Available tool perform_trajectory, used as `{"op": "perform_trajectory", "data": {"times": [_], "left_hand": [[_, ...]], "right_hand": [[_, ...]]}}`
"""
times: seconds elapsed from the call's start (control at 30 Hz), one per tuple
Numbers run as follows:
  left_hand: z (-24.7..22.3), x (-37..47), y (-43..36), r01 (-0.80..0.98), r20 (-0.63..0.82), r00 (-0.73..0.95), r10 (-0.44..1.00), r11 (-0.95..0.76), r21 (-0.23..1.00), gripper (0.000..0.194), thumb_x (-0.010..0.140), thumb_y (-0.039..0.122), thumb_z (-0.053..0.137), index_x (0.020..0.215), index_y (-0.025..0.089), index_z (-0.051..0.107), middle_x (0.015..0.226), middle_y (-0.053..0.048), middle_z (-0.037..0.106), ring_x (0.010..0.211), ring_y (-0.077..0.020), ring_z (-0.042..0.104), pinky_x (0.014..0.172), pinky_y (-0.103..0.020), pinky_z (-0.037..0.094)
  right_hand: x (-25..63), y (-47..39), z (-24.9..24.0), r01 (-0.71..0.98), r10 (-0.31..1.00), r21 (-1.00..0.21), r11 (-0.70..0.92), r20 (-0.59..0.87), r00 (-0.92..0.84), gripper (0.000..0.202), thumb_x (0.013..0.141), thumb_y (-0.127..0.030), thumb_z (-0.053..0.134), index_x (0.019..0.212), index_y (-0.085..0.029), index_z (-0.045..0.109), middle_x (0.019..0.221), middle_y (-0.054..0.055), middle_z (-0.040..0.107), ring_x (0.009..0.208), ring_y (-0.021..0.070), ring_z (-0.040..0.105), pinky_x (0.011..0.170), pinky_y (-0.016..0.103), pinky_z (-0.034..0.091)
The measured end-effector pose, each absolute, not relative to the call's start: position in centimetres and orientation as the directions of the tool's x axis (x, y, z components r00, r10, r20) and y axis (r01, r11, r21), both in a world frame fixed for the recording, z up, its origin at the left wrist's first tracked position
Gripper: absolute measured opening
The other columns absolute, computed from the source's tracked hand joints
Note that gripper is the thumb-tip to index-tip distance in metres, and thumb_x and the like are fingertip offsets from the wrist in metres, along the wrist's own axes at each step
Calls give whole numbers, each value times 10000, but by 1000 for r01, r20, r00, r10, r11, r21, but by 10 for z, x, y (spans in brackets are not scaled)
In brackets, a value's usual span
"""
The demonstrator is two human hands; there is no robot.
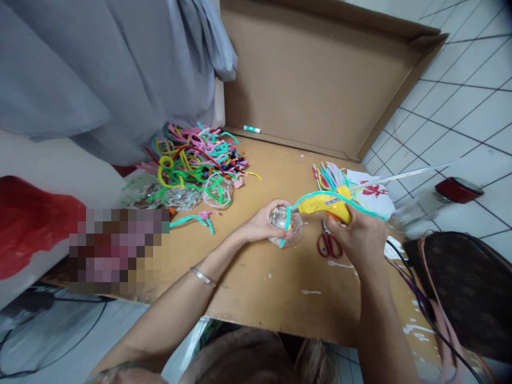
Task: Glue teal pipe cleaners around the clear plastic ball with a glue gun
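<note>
My left hand [269,221] is closed around a clear round plastic piece [294,234] that looks like a small bowl or ball. A turquoise pipe cleaner [288,218] crosses its surface, and its long loose part arches over to the right. My right hand [356,234] grips a yellow hot glue gun [322,204], with a clear glue stick [400,173] sticking out of its back. The gun's nozzle is at the clear piece, close to the pipe cleaner; whether it touches cannot be made out. Red-handled scissors [330,245] lie on the table below the gun.
A heap of colourful pipe cleaners [196,154] lies back left, with clear balls [218,191] before it. Another bundle [330,176] lies behind the gun. A glass bottle [420,208], brown handbag [460,288] and black cord [432,325] take up the right. Cardboard [320,80] stands behind.
</note>
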State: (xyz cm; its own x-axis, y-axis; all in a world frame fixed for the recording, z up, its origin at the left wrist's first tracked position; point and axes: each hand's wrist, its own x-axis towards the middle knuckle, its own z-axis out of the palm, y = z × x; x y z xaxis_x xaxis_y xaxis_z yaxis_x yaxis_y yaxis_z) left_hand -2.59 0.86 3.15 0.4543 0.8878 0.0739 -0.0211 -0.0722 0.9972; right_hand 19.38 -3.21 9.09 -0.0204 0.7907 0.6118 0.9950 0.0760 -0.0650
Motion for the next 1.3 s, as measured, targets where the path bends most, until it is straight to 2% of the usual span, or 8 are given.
{"op": "perform_trajectory", "data": {"times": [0.13,0.27,0.47,0.63,0.8,0.93,1.13,1.3], "left_hand": [[33,-25,7,1,70,457,887,-79,997,690,524,242,816,1131,181,492,963,-12,613,871,-166,580,813,-302,447],[35,-25,6,5,66,462,884,-77,997,685,526,245,819,1125,184,492,955,-11,608,849,-158,572,794,-294,445],[34,-25,7,-14,69,467,881,-71,997,683,524,233,820,1117,179,486,947,-8,599,829,-143,555,782,-281,436],[30,-25,8,-33,77,484,872,-70,997,672,547,232,813,1126,180,477,893,1,609,802,-141,565,783,-289,441],[28,-26,9,-31,94,465,881,-90,995,690,539,239,815,1139,183,479,933,-9,613,836,-157,577,792,-291,443],[27,-27,10,-12,86,464,882,-91,996,702,541,259,818,1153,192,481,944,-5,605,839,-157,572,779,-281,441],[29,-26,9,-50,87,477,875,-72,996,706,540,237,816,1156,188,476,959,-10,609,845,-153,574,794,-281,444],[34,-27,8,-4,68,457,887,-75,997,718,533,262,818,1163,182,483,973,-14,600,866,-163,568,784,-279,447]], "right_hand": [[194,-32,92,989,777,-79,125,627,-49,239,748,-412,542,770,-188,624,693,40,624,604,159,487,556,251,255],[193,-32,94,987,791,-99,126,611,-40,204,740,-395,541,740,-197,591,664,25,611,594,155,489,545,245,256],[193,-34,94,990,758,-45,134,648,-73,181,748,-364,546,745,-194,606,701,35,625,632,162,518,558,248,271],[194,-30,91,984,764,-89,154,642,-61,224,751,-407,526,747,-197,603,670,25,616,585,155,491,549,250,268],[197,-26,89,984,766,-95,151,641,-56,234,745,-418,544,748,-194,608,671,33,615,592,160,492,548,258,267],[199,-24,87,979,814,-163,119,581,-2,242,733,-421,538,771,-193,607,653,29,603,574,161,474,533,256,261],[196,-27,86,980,813,-181,80,580,41,255,723,-438,523,723,-198,608,619,28,581,579,162,461,543,264,258],[196,-28,86,978,828,-203,36,554,85,281,721,-472,527,710,-198,590,605,25,571,543,149,420,534,257,237]]}}
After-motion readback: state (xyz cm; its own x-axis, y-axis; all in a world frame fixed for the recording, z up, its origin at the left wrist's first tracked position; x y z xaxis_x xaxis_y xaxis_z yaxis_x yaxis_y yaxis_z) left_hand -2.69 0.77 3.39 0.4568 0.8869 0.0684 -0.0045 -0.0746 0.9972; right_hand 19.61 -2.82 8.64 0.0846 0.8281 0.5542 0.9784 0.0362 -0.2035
